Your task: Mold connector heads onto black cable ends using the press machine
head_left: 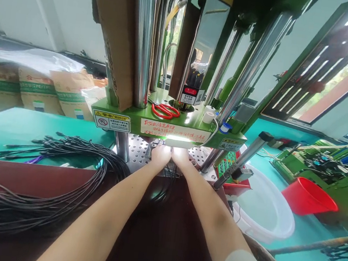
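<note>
Both my arms reach forward under the green platen (pixel 168 129) of a vertical press. My left hand (pixel 160 154) and my right hand (pixel 181 156) sit side by side on the perforated metal bed (pixel 138 149), in bright light. Their fingers point away under the platen and are hidden, so I cannot see what they touch. Black cables (pixel 164 184) run from between my wrists back toward me. A large bundle of black cables (pixel 41 199) lies on the dark red table at my left.
Red-handled scissors (pixel 165 111) lie on the platen between chrome columns (pixel 144 38). A white plastic tub (pixel 265 209) and a red bucket (pixel 308 198) stand at the right. Paper sacks (pixel 23 88) are stacked at the back left. A keypad panel (pixel 227 162) sits right of the bed.
</note>
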Available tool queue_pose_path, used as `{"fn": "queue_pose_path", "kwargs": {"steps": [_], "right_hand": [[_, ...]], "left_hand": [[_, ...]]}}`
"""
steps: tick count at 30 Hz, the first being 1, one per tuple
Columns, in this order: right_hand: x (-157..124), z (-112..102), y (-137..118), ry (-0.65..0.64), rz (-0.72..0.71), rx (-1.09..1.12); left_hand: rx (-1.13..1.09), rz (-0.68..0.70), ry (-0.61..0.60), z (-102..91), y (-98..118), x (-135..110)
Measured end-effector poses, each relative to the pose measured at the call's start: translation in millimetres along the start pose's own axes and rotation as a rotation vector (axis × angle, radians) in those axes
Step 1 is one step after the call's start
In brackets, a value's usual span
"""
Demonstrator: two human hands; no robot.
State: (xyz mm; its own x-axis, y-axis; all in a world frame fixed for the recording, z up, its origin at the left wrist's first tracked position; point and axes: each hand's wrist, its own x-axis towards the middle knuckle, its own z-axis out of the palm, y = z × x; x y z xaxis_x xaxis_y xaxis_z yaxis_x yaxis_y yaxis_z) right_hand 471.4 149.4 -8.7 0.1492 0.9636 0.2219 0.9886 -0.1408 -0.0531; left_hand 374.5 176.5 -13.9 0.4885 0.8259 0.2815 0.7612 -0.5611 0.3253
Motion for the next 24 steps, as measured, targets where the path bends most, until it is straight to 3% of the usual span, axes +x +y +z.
{"fn": "queue_pose_path", "kwargs": {"steps": [5,10,19,24], "right_hand": [[-17,-10,13,0.059,-0.156,0.006],[-29,-11,28,0.033,-0.320,0.029],[-11,6,32,-0.011,-0.249,0.025],[-5,4,29,0.004,-0.234,0.007]], "left_hand": [[0.035,0.149,0.090,-6.9,-7,-4],[0.022,0.336,0.033,-6.2,-24,-7],[0.023,0.303,-0.052,-3.9,-27,2],[0.009,0.276,-0.066,-6.6,-24,9]]}}
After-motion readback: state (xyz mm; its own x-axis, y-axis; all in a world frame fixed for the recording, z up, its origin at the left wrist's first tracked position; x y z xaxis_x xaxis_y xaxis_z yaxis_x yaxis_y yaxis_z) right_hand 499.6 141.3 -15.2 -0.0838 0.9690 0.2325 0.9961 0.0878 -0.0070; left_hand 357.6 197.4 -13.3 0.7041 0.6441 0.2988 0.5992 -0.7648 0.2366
